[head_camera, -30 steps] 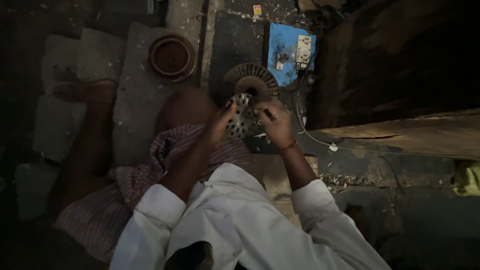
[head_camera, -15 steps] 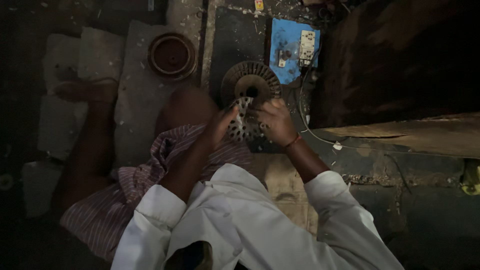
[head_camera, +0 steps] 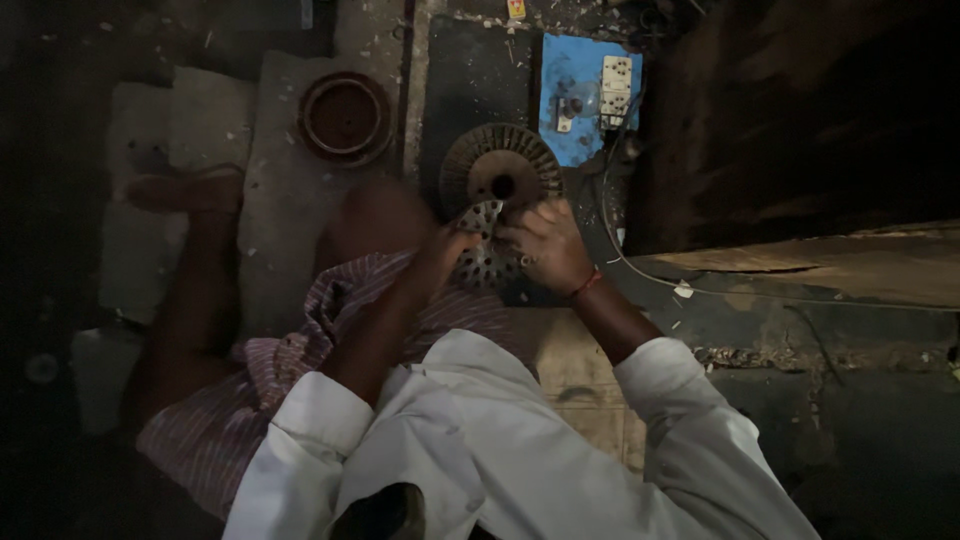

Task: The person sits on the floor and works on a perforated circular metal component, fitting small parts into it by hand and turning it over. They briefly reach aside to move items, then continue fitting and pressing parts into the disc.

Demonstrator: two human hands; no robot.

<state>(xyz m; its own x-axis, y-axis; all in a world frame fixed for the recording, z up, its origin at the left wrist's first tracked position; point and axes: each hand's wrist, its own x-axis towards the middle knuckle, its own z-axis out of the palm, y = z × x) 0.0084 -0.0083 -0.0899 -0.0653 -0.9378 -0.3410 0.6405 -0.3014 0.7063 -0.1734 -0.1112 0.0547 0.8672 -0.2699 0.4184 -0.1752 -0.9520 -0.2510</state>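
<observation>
Both hands meet over a perforated metal disc [head_camera: 483,250] held just above the person's bent knee. The left hand [head_camera: 442,255] has its grip closed on the disc's left edge; the right hand [head_camera: 545,245] is curled tight over the right edge, a red thread at the wrist. Just beyond the disc, on the floor, lies a round finned part [head_camera: 500,165] with a dark centre hole — the disc's top edge overlaps it. Behind that sits a blue board [head_camera: 580,95] with white sockets, a wire trailing off it. A brown bowl [head_camera: 345,115] rests on a pale slab [head_camera: 280,220], well to the left.
</observation>
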